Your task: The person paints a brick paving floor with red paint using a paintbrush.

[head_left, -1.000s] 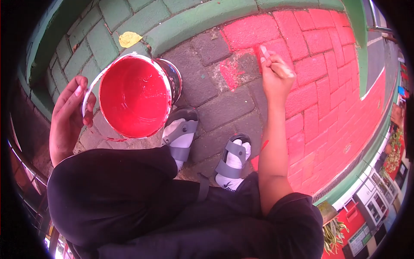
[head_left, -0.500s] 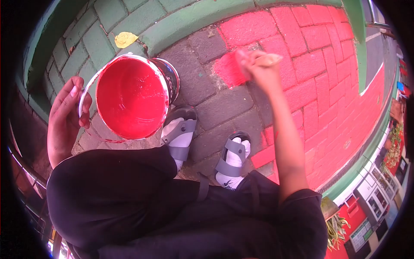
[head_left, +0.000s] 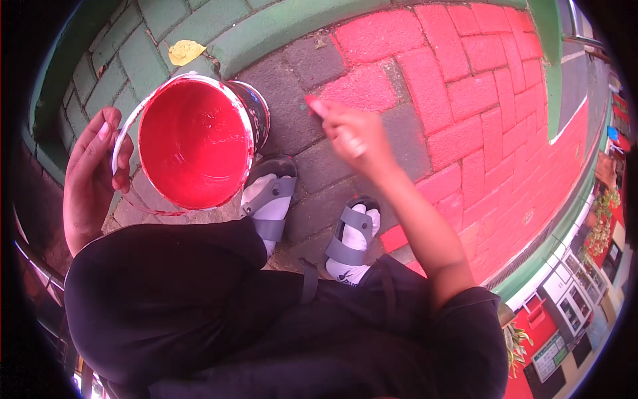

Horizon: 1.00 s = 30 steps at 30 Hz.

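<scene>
My left hand (head_left: 95,156) is closed on the white rim handle of a paint bucket (head_left: 253,113), tilted so its opening faces me. Red paint (head_left: 196,146) coats the bucket's inside. In my right hand (head_left: 355,136) is a paintbrush (head_left: 315,105), its bristles red and its pale handle partly hidden by my fingers. The brush tip is above the dark unpainted pavers (head_left: 282,100), between the bucket and a freshly red paver (head_left: 362,88).
Red-painted pavers (head_left: 485,139) spread to the right. A green kerb (head_left: 292,33) curves along the top, with green pavers (head_left: 136,63) beyond it. A yellow leaf (head_left: 186,52) lies behind the bucket. My sandalled feet (head_left: 274,199) stand on the dark pavers.
My right hand has moved the brush left, off the red paver toward the bucket. Red now covers more of that paver. The left hand still holds the bucket.
</scene>
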Each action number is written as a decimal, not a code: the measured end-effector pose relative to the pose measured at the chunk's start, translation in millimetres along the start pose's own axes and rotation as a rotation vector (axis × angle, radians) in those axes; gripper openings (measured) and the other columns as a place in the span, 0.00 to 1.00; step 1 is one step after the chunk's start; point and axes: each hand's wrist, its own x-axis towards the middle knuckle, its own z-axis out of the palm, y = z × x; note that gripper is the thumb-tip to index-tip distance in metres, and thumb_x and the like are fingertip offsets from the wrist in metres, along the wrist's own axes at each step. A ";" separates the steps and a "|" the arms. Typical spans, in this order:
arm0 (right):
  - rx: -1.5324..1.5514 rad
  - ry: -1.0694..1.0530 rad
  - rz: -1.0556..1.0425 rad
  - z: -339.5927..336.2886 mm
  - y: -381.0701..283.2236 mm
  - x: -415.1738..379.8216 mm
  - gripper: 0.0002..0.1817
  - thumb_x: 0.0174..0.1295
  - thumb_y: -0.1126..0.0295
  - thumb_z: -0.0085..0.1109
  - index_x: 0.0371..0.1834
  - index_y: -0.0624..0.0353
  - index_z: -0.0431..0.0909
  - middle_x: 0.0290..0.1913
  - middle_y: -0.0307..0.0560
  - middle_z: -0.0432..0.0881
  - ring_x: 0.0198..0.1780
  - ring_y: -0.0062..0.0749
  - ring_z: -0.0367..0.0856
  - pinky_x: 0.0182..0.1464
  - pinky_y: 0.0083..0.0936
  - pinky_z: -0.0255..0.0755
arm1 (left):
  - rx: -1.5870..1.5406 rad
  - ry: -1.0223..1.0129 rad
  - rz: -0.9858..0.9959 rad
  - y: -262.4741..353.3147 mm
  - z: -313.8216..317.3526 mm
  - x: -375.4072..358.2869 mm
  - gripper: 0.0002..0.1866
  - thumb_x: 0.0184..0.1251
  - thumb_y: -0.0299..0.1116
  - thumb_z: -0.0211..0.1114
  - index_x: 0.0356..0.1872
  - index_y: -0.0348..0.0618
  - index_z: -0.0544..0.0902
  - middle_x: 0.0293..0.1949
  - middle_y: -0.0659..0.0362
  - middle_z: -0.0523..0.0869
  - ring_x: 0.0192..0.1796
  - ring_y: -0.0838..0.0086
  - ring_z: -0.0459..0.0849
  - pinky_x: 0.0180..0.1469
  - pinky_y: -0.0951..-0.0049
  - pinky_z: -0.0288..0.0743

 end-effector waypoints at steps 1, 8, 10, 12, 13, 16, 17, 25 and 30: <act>0.106 0.170 -0.187 -4.2 11.2 10.2 0.03 0.60 0.75 0.65 0.29 0.58 0.81 0.47 0.52 0.90 0.48 0.37 0.91 0.51 0.34 0.82 | 0.009 -0.009 0.012 -0.9 -2.1 0.8 0.14 0.80 0.42 0.55 0.52 0.43 0.70 0.24 0.67 0.73 0.17 0.89 0.63 0.19 0.89 0.58; -0.180 0.300 0.112 -97.6 55.0 29.8 0.06 0.59 0.76 0.66 0.27 0.62 0.79 0.22 0.44 0.78 0.25 0.24 0.77 0.29 0.28 0.70 | 0.019 0.012 -0.020 1.7 -3.9 -3.0 0.15 0.81 0.44 0.54 0.53 0.42 0.72 0.24 0.66 0.75 0.19 0.87 0.68 0.22 0.88 0.63; -0.319 0.344 0.155 -78.5 31.3 26.3 0.02 0.57 0.78 0.64 0.33 0.60 0.83 0.31 0.56 0.85 0.34 0.42 0.87 0.37 0.35 0.77 | 0.012 0.001 -0.020 -1.0 -8.2 -3.1 0.16 0.81 0.44 0.54 0.53 0.42 0.72 0.24 0.66 0.75 0.18 0.87 0.68 0.22 0.88 0.62; -0.438 0.231 0.135 -44.0 22.1 18.0 0.03 0.60 0.75 0.62 0.34 0.56 0.85 0.40 0.58 0.88 0.44 0.47 0.90 0.44 0.39 0.80 | 0.001 -0.015 -0.009 -3.1 -9.3 -2.0 0.16 0.81 0.44 0.54 0.54 0.42 0.72 0.24 0.66 0.75 0.18 0.88 0.68 0.22 0.88 0.62; -0.471 0.151 0.039 -22.6 24.2 11.7 0.03 0.64 0.73 0.61 0.34 0.55 0.85 0.43 0.58 0.88 0.47 0.48 0.90 0.47 0.41 0.80 | 0.009 -0.017 0.003 -3.0 -9.4 -1.7 0.16 0.80 0.44 0.54 0.54 0.42 0.72 0.24 0.66 0.75 0.18 0.88 0.68 0.22 0.88 0.62; -0.357 0.056 -0.042 -2.4 -2.4 9.0 0.02 0.61 0.74 0.64 0.31 0.56 0.83 0.42 0.55 0.89 0.48 0.45 0.90 0.50 0.37 0.81 | 0.016 -0.006 0.008 -0.5 -6.3 -1.6 0.16 0.80 0.44 0.55 0.53 0.42 0.72 0.24 0.66 0.75 0.18 0.88 0.68 0.21 0.89 0.63; -0.114 0.048 -0.035 -3.6 -8.1 10.1 0.03 0.59 0.75 0.65 0.29 0.57 0.81 0.37 0.50 0.88 0.42 0.39 0.89 0.46 0.33 0.80 | 0.011 -0.006 -0.003 0.0 -5.1 -1.9 0.16 0.80 0.44 0.55 0.53 0.42 0.72 0.24 0.66 0.75 0.18 0.88 0.68 0.21 0.89 0.63; 0.169 0.212 0.506 -55.0 31.7 29.3 0.07 0.61 0.77 0.63 0.25 0.59 0.79 0.21 0.35 0.77 0.26 0.14 0.71 0.28 0.27 0.70 | 0.000 0.013 -0.002 0.4 -5.6 -2.1 0.16 0.80 0.44 0.56 0.53 0.41 0.72 0.24 0.66 0.75 0.17 0.88 0.68 0.21 0.89 0.64; -0.441 0.479 0.206 -52.6 25.8 28.1 0.10 0.64 0.72 0.66 0.25 0.59 0.78 0.24 0.47 0.81 0.24 0.26 0.76 0.29 0.28 0.70 | -0.019 0.004 -0.010 -3.0 -8.9 -2.4 0.16 0.80 0.43 0.56 0.52 0.41 0.72 0.24 0.66 0.75 0.17 0.88 0.68 0.21 0.89 0.64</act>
